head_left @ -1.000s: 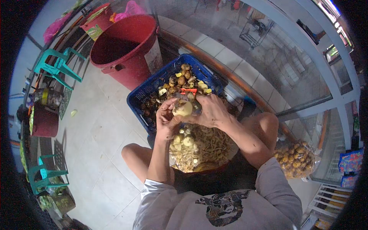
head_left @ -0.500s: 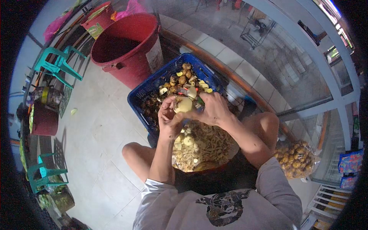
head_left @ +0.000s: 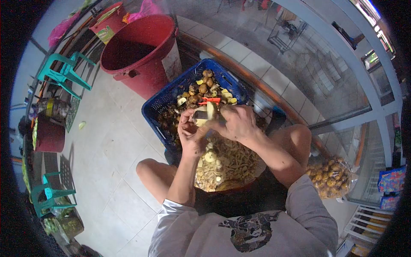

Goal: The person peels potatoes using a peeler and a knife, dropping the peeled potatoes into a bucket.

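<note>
My left hand is closed around a peeled, pale yellow potato above the near edge of the blue crate. A flat, dark grey knife blade lies against the potato, and a pale slice stands beside it. My right hand is closed at the other side, seemingly on the knife, whose handle its fingers hide. Just beyond the hands, an orange-handled tool, perhaps a peeler, rests on unpeeled potatoes in the blue crate.
Between my legs lies a heap of peelings with peeled potatoes on it. A large red bin stands beyond the crate at left. At right is a clear bag of potatoes. Green plastic chairs stand far left.
The dark blade now shows across the potato, with the slice more upright next to it. More of the orange tool is visible. Both hands stay in nearly the same place.
</note>
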### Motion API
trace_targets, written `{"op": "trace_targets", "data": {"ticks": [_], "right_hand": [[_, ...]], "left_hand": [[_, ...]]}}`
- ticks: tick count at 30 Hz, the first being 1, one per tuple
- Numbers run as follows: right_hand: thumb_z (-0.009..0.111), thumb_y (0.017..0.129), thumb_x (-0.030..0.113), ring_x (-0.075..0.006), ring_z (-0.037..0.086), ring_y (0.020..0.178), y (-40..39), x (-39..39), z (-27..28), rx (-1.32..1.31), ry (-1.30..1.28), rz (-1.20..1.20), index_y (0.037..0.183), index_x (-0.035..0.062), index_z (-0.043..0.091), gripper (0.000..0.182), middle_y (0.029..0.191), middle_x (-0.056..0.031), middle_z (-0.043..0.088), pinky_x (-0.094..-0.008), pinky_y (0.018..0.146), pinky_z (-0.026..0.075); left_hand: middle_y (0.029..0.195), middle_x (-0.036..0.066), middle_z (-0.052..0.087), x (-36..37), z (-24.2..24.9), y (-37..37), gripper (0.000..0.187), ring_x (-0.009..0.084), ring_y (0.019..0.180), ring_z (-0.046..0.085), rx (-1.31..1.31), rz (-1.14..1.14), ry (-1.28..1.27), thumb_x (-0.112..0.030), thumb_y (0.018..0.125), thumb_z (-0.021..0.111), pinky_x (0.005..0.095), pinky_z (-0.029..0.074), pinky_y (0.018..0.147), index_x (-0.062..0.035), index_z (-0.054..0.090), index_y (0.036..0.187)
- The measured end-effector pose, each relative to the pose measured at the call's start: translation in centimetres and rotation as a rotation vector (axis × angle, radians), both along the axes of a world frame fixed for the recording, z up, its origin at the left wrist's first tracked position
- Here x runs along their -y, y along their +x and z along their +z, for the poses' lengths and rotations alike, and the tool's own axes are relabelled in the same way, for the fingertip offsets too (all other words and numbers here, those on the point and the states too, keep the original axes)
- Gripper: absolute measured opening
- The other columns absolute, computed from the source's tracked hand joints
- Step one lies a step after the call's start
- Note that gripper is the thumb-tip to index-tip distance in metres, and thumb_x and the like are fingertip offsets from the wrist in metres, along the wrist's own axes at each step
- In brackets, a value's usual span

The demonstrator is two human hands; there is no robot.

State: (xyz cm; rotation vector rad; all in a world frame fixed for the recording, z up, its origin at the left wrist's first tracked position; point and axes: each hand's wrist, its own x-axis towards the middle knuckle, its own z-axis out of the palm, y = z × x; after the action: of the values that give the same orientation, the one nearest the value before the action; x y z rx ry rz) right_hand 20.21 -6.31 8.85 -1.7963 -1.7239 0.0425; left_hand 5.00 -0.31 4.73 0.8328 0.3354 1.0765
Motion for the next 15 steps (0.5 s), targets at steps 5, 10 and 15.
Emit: {"op": "trace_targets", "data": {"ticks": [5, 10, 15], "right_hand": [[0.066, 0.077, 0.063, -0.0373, 0.065, 0.064, 0.3, -0.1, 1.2, 0.105, 0.030, -0.010, 0.084, -0.0011, 0.063, 0.065, 0.069, -0.0161, 0.065, -0.0437, 0.056, 0.051], [0.067, 0.067, 0.074, -0.0419, 0.064, 0.080, 0.6, -0.5, 2.2, -0.101, -0.106, 0.051, 0.094, 0.0013, 0.063, 0.078, 0.085, -0.0193, 0.066, -0.0477, 0.070, 0.053], [0.070, 0.062, 0.075, -0.0420, 0.062, 0.094, 0.5, -0.6, 2.3, -0.176, -0.127, 0.119, 0.102, 0.0000, 0.061, 0.086, 0.098, -0.0232, 0.064, -0.0481, 0.079, 0.051]], "left_hand": [[0.115, 0.008, 0.061, 0.9, 0.2, 0.8, 0.052, 0.0175, 0.100, 0.061, 0.061, 0.050, -0.060, 0.005, 0.076, 0.075, 0.0323, 0.050, 0.088, -0.0050, 0.050, 0.121], [0.110, 0.008, 0.061, 0.1, 0.5, 0.0, 0.059, 0.0217, 0.100, 0.063, 0.040, -0.101, -0.080, -0.011, 0.073, 0.081, 0.0343, 0.055, 0.085, -0.0062, 0.047, 0.121], [0.110, 0.009, 0.062, -0.4, 0.0, -0.6, 0.059, 0.0214, 0.100, 0.064, 0.055, -0.176, -0.050, -0.012, 0.073, 0.082, 0.0324, 0.057, 0.081, -0.0060, 0.047, 0.120]]}}
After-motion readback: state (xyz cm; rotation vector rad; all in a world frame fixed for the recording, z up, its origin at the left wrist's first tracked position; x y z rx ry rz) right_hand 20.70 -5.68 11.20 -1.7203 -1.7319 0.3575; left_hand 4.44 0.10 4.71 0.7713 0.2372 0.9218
